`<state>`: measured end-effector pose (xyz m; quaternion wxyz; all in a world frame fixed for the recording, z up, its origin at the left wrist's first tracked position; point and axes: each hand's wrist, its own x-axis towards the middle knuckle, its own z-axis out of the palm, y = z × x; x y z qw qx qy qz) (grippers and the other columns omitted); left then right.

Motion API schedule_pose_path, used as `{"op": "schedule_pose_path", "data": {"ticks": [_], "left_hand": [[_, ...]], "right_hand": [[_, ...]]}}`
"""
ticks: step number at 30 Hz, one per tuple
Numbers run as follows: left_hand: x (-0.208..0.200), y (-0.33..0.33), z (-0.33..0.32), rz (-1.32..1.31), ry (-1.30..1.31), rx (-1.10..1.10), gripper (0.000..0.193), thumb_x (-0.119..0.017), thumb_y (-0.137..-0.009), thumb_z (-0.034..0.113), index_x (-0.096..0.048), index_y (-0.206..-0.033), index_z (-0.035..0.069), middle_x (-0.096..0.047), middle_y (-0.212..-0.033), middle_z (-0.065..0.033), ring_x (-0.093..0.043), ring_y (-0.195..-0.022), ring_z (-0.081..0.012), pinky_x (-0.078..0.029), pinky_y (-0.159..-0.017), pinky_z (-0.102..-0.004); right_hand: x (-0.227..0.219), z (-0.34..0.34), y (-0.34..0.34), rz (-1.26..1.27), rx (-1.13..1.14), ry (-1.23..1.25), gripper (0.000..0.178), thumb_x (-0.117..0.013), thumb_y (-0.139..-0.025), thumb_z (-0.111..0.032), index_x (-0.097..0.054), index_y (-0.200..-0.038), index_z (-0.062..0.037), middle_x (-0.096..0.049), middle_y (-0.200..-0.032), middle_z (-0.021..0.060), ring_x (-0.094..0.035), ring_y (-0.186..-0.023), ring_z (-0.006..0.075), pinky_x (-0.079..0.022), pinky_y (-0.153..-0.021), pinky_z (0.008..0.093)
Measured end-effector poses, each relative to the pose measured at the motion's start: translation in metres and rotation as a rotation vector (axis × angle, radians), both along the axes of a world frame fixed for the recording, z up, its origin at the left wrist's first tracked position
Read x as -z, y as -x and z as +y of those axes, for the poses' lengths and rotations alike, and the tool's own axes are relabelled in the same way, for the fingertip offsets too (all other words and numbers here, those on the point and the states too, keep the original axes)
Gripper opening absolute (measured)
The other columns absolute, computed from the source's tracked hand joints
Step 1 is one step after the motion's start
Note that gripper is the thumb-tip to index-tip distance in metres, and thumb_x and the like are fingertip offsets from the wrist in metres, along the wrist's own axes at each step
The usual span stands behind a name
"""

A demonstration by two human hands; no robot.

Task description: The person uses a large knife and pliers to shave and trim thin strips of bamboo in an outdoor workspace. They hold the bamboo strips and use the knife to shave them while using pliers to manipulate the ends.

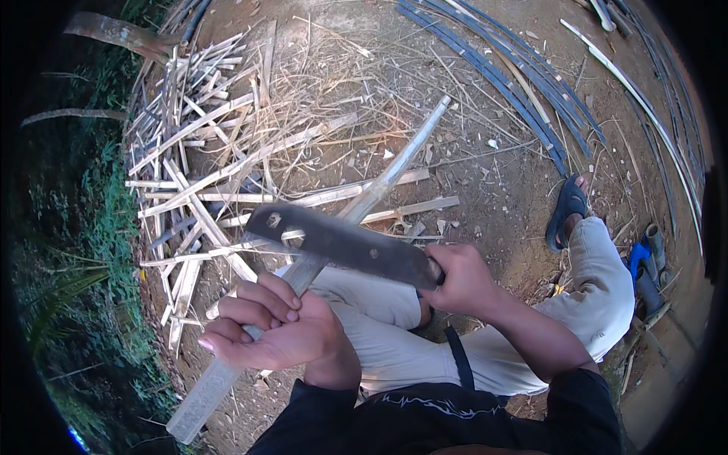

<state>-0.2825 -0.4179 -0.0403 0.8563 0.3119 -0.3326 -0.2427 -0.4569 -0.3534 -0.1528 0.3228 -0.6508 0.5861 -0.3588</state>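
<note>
My left hand [273, 326], palm up, has its fingers curled around a long pale wooden pole [379, 186]. The pole runs slantwise from a flat, squared end at lower left to a narrower, rounded end at upper right. My right hand [464, 282] grips a machete [341, 244] with a broad dark blade, slightly blurred, that has light spots or holes in it. The blade lies across the pole in view, just beyond my left fingers; whether it touches the wood I cannot tell. My right fist hides the machete's handle.
Split wooden strips [201, 193] lie heaped at left beside green plants [83, 303]. Dark long strips [516, 83] curve across the ground at upper right. My sandalled foot [570, 208] rests at right, near short tubes [651, 280] and a blue object [637, 258].
</note>
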Motion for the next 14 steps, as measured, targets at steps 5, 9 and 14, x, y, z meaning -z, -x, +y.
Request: {"op": "schedule_pose_path", "data": {"ticks": [5, 9, 14], "left_hand": [[0.006, -0.007, -0.017, 0.025, -0.073, -0.11, 0.055, -0.037, -0.107, 0.049, -0.023, -0.064, 0.017, -0.021, -0.054, 0.0024, -0.021, -0.04, -0.0089, -0.021, -0.036, -0.0227], [0.003, -0.006, -0.013, 0.119, -0.067, -0.124, 0.055, -0.038, -0.106, 0.05, -0.024, -0.066, 0.016, -0.02, -0.056, 0.0025, -0.02, -0.041, -0.0087, -0.022, -0.037, -0.0223], [0.007, -0.003, -0.011, -0.034, -0.124, -0.127, 0.055, -0.043, -0.102, 0.057, -0.027, -0.067, 0.018, -0.023, -0.057, 0.0016, -0.027, -0.041, -0.0091, -0.031, -0.038, -0.0239]], "right_hand": [[0.012, -0.008, -0.005, 0.087, 0.043, 0.005, 0.031, -0.079, -0.074, -0.026, -0.065, -0.09, -0.003, -0.064, -0.07, 0.0184, -0.066, -0.065, 0.0393, -0.052, -0.06, 0.0452], [-0.006, 0.009, -0.024, 0.062, 0.035, 0.091, 0.028, -0.077, -0.077, -0.028, -0.065, -0.087, -0.0044, -0.063, -0.067, 0.0174, -0.066, -0.063, 0.0388, -0.052, -0.057, 0.0445], [0.022, -0.024, 0.008, 0.029, 0.176, -0.401, 0.038, -0.077, -0.079, -0.029, -0.069, -0.108, -0.0064, -0.073, -0.084, 0.0185, -0.073, -0.08, 0.0336, -0.058, -0.073, 0.042]]}}
